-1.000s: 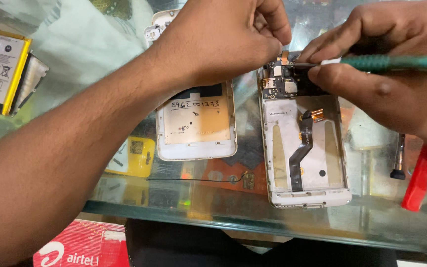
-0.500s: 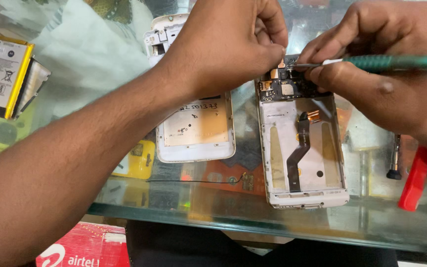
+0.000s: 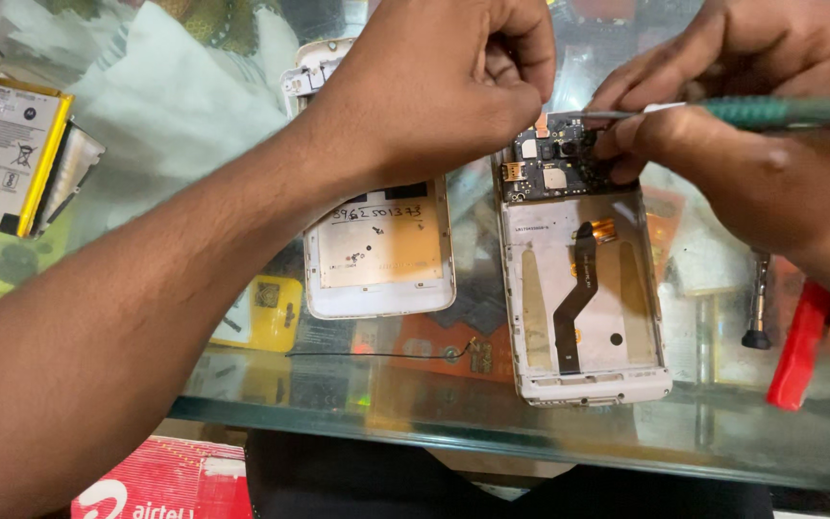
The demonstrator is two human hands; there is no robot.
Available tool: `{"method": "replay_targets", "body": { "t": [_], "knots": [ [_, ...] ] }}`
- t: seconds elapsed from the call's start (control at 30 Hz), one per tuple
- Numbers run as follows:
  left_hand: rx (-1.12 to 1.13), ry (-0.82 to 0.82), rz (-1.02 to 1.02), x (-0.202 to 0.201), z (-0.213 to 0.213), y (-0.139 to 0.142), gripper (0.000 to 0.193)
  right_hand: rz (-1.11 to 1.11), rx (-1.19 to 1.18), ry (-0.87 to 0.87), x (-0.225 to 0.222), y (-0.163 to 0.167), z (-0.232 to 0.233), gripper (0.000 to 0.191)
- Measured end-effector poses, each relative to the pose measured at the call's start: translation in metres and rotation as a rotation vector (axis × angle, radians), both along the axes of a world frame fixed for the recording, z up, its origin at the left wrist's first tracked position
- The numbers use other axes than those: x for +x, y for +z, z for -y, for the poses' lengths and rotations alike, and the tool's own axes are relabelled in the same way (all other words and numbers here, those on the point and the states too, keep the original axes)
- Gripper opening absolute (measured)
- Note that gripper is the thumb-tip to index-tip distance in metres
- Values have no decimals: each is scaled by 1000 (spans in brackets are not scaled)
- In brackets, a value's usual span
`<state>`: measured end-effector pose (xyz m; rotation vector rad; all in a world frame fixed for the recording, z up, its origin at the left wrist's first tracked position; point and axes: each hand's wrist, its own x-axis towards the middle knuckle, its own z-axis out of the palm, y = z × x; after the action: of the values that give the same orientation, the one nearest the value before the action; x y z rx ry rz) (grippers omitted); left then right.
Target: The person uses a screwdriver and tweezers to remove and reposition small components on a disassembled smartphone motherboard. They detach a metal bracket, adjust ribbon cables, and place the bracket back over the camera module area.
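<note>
On the glass worktop lay an opened phone, its circuit board at the top. The left hand was curled nearly shut, fingertips pressing that board's upper edge. The right hand pinched a green-handled screwdriver, tip on the board.

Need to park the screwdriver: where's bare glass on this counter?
Bare glass lies along the near counter edge, below the white back cover. Crowded: open phone, left hand, right hand, red tool.

One head-worn view; looks steeply down, close over the glass counter, hands filling the top.
</note>
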<state>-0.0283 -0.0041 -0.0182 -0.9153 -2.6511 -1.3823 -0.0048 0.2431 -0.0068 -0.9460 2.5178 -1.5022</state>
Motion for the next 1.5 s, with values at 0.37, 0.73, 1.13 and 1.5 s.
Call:
{"method": "replay_targets", "body": {
  "t": [0.37,0.73,1.13,1.5],
  "knots": [
    [-45,-40,20,2,3,8,11,-752,398,0,-5,-5,-27,15],
    [-116,-98,-9,5,5,23,21,-371,148,-142,7,-6,-23,17],
    [-174,-130,-109,7,3,24,30,-157,-92,-231,1,3,-11,11],
    [-232,-153,-223,9,4,23,30,-243,-60,-175,-6,-7,-15,9]
  ]
}}
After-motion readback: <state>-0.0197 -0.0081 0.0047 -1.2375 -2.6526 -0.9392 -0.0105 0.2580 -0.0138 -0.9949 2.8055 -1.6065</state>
